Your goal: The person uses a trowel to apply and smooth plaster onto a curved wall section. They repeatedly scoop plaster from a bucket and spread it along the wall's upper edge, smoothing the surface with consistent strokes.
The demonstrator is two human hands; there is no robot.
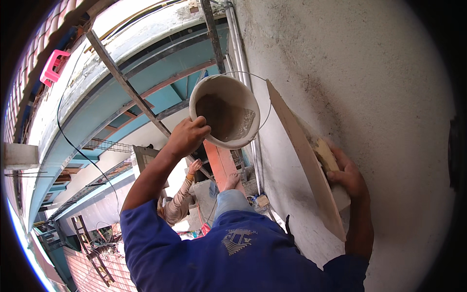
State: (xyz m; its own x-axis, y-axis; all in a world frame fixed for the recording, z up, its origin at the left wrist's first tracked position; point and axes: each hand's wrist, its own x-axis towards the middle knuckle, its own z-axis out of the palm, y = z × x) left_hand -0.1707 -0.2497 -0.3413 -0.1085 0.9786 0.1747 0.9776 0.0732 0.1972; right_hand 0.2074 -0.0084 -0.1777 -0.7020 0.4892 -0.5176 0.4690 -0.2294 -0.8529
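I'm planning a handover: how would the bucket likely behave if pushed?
The bucket would probably tilt, since the left hand holds just one side of its rim. It seems stiff: the rim looks round in that grip. The loose wire handle may swing.

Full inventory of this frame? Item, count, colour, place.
Bucket: one, off-white, upper centre
Board: one, beige, beside wall
Wall: one, grey-white, right
Pipes: several, pale, along wall's left edge
Beams: several, brown, upper left
Plastic item: one, pink, upper-left ledge
Plank: one, orange, below bucket
Co-worker: one, tan sleeve, left of centre
Clutter: uncountable, mixed, lower left
Shirt: one, blue, bottom centre
Foot: one, bare, on plank
Left grip: one, bare, on bucket rim
Right grip: one, bare, on board's back
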